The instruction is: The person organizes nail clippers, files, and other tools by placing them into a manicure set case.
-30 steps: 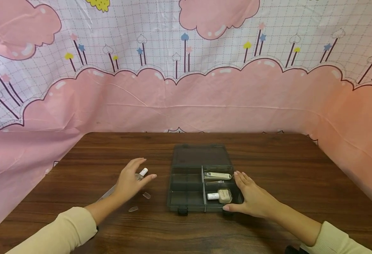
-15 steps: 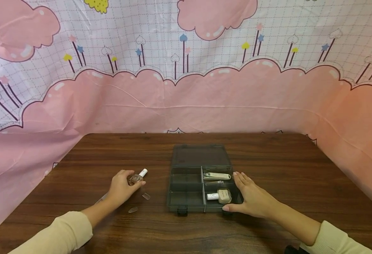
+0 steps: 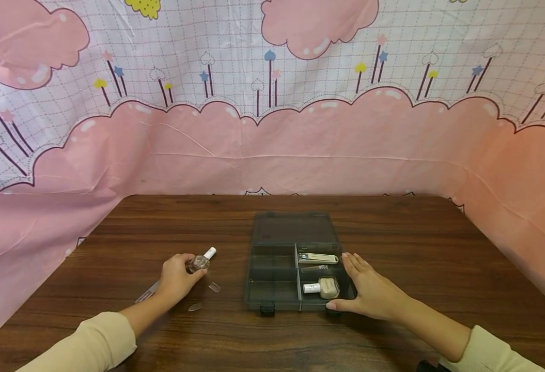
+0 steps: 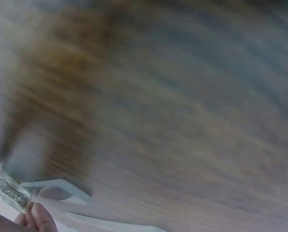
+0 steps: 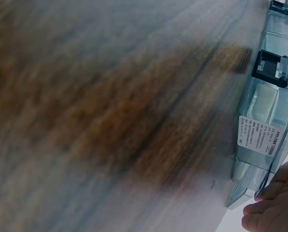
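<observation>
My left hand (image 3: 176,279) pinches a clear, glittery nail polish bottle (image 3: 199,264) between thumb and fingers, its white cap pointing away to the right. The bottle (image 4: 13,192) also shows at the lower left of the left wrist view. Against the right side of an open, dark see-through divided box (image 3: 272,299) rests my right hand (image 3: 374,292), fingers extended and thumb at the front corner. Inside the box's right half lie a nail clipper (image 3: 317,258) and a beige nail polish bottle (image 3: 329,288). In the right wrist view, the box (image 5: 265,104) carries a white label.
Two clear false nail tips (image 3: 195,307) lie on the wooden table (image 3: 272,343) between my left hand and the box. A thin translucent strip (image 3: 147,293) is partly hidden behind my left wrist. The box lid (image 3: 293,227) lies folded back.
My left hand has drawn back toward the lower left, and its thumb and fingers have closed round the glittery nail polish bottle. My right hand has stayed at the box.
</observation>
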`<action>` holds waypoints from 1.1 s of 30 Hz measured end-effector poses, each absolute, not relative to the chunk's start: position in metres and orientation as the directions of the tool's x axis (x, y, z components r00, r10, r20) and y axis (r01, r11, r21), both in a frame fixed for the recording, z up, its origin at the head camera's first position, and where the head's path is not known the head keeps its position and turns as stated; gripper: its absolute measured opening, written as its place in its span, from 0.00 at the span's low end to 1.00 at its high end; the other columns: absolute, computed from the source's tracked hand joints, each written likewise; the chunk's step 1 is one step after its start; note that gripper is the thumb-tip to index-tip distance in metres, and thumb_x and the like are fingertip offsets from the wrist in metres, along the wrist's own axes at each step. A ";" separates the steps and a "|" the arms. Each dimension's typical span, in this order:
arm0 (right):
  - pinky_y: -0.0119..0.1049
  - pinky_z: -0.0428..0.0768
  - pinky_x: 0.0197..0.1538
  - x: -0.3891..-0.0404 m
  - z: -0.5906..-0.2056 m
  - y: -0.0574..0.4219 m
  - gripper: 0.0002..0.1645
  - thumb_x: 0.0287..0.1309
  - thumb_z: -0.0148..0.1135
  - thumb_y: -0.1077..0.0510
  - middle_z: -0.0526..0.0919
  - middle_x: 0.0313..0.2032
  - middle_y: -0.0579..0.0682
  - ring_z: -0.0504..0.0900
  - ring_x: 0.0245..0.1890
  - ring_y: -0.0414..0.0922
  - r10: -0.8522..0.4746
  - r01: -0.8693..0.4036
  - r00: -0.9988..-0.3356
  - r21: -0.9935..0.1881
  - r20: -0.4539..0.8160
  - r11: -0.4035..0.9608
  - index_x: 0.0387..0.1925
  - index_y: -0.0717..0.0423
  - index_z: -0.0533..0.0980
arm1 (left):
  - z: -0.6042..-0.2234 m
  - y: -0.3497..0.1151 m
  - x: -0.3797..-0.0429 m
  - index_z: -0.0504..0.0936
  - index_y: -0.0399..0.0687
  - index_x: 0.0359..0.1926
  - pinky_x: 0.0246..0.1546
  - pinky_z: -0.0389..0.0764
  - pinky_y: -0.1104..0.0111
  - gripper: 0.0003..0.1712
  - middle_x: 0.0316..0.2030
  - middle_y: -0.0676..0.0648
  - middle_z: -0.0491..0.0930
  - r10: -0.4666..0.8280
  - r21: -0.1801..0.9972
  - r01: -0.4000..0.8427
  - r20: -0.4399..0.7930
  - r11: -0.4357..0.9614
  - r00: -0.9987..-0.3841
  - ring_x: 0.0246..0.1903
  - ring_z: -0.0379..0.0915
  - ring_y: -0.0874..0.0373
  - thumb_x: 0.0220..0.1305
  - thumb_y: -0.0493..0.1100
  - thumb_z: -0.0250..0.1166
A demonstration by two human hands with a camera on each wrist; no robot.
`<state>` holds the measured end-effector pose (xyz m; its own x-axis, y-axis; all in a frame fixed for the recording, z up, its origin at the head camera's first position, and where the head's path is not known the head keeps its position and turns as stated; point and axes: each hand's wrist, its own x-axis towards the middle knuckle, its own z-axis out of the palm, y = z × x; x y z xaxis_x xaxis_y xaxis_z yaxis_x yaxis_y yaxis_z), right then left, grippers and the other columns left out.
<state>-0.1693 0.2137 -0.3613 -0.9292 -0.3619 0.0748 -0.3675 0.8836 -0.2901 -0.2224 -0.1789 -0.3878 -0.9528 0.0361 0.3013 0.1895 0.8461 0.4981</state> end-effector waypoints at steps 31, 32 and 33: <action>0.62 0.62 0.63 -0.171 -0.364 0.215 0.68 0.42 0.58 0.23 0.56 0.66 0.71 0.53 0.67 0.67 -0.373 -0.380 -0.924 -0.285 0.078 0.880 0.65 0.74 0.54 | -0.370 -0.164 -0.213 0.79 0.30 0.45 0.42 0.82 0.59 0.22 0.43 0.32 0.80 0.038 0.645 0.287 0.370 0.708 -0.928 0.40 0.79 0.40 0.47 0.34 0.72; 0.62 0.62 0.63 -0.171 -0.364 0.215 0.68 0.42 0.58 0.23 0.56 0.66 0.71 0.53 0.67 0.68 -0.374 -0.380 -0.924 -0.284 0.079 0.880 0.65 0.74 0.54 | -0.370 -0.162 -0.212 0.80 0.30 0.45 0.42 0.82 0.59 0.22 0.43 0.33 0.80 0.042 0.647 0.296 0.377 0.703 -0.925 0.40 0.80 0.41 0.47 0.34 0.72; 0.62 0.62 0.63 -0.171 -0.364 0.215 0.68 0.42 0.58 0.23 0.56 0.66 0.71 0.53 0.67 0.68 -0.374 -0.381 -0.924 -0.285 0.080 0.880 0.65 0.74 0.54 | -0.369 -0.161 -0.211 0.80 0.31 0.45 0.42 0.82 0.58 0.22 0.43 0.34 0.81 0.046 0.646 0.306 0.387 0.699 -0.921 0.40 0.80 0.41 0.46 0.35 0.72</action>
